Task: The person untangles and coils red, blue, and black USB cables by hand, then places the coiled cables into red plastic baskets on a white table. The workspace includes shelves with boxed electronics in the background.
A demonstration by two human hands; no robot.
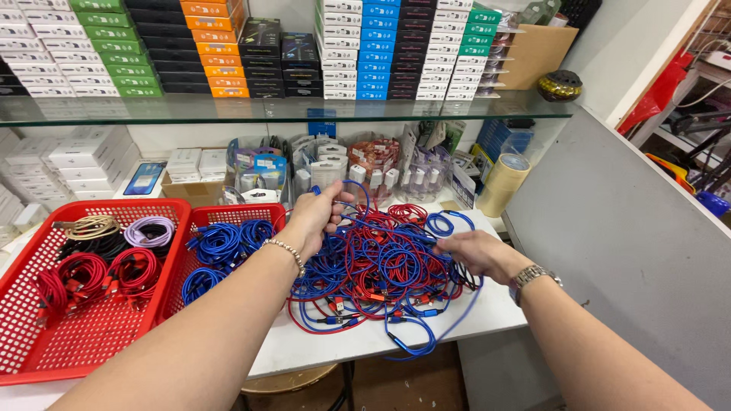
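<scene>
Here, at the centre of the frame, a tangled heap of thin, glossy blue and red cables point(381, 266) sprawls on the white bench point(320, 346), its looped strands running every way, so it has no single long axis. The left hand point(316, 217) is clenched around a blue cable point(356, 199) lifted up off the heap, while the right hand point(476, 253) grips strands at the heap's right edge. At lower left, red mesh plastic baskets point(84, 339) hold coiled cables.

Red & blue cables point(381, 266); red baskets point(46, 350); white table point(335, 342).
</scene>
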